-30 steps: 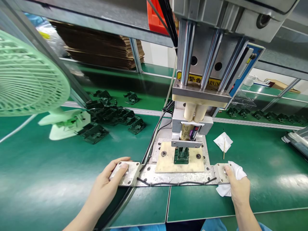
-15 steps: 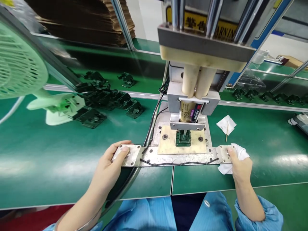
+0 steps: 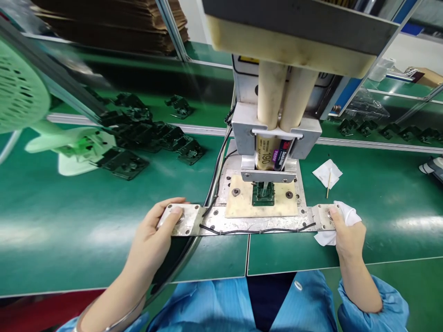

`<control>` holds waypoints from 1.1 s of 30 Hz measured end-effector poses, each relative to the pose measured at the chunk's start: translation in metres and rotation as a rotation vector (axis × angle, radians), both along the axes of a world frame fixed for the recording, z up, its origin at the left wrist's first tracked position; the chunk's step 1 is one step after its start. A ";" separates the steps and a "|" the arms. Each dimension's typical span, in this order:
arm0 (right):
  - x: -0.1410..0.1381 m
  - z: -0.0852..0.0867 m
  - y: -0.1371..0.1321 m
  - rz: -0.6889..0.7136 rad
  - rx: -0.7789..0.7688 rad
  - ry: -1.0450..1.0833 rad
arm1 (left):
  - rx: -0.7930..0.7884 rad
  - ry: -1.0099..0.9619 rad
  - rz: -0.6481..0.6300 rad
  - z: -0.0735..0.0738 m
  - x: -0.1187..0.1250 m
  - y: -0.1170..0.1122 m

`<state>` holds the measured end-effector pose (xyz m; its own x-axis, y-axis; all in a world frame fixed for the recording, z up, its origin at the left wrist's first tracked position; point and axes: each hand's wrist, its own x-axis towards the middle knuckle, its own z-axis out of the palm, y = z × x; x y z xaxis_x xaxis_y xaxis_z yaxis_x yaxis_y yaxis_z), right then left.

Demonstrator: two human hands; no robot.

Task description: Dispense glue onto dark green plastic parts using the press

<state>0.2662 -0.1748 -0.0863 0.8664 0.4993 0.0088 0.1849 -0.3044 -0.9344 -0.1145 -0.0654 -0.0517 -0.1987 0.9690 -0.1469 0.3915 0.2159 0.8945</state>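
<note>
My left hand (image 3: 154,229) is closed round the left metal button block (image 3: 183,220), thumb on its round button. At the other end of the metal base, my right hand (image 3: 349,235) grips the right button block (image 3: 324,217), thumb on its button. A white cloth (image 3: 349,214) lies against that hand and under the block. Between them, a dark green plastic part (image 3: 263,195) sits in a cream fixture plate (image 3: 238,206). Above it, the press holds a twin adhesive cartridge (image 3: 273,153), its nozzle reaching down to the part. Two cream plungers (image 3: 272,97) enter the cartridge from the press plate (image 3: 294,48).
Several dark green parts (image 3: 148,131) are piled at left, beside a green fan (image 3: 20,87). Black cables (image 3: 217,173) run past the base's left side. At right lie a white wipe (image 3: 325,171) and a wooden stick (image 3: 328,186). More parts (image 3: 391,130) line the back ledge.
The press plate has risen, showing more of the plungers and covering the yellow warning label. My view has shifted slightly. Both hands keep their hold on the button blocks.
</note>
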 end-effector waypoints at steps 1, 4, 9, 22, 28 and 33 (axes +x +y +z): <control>0.000 0.000 0.000 0.002 -0.006 0.000 | 0.000 -0.003 0.000 -0.001 0.000 0.001; 0.000 0.000 0.000 -0.005 -0.027 0.024 | 0.004 -0.002 0.003 -0.004 -0.002 0.002; -0.001 0.001 -0.001 0.004 -0.022 0.040 | 0.001 0.153 -0.003 0.005 0.002 -0.003; 0.000 0.001 -0.004 0.015 -0.066 0.042 | 0.025 0.206 -0.780 0.057 0.090 0.042; -0.002 0.002 -0.004 0.049 -0.021 0.069 | -0.100 -0.113 -0.866 0.055 0.106 0.054; -0.001 0.001 -0.002 0.061 -0.017 0.083 | -0.344 -0.146 -0.835 0.066 0.098 0.040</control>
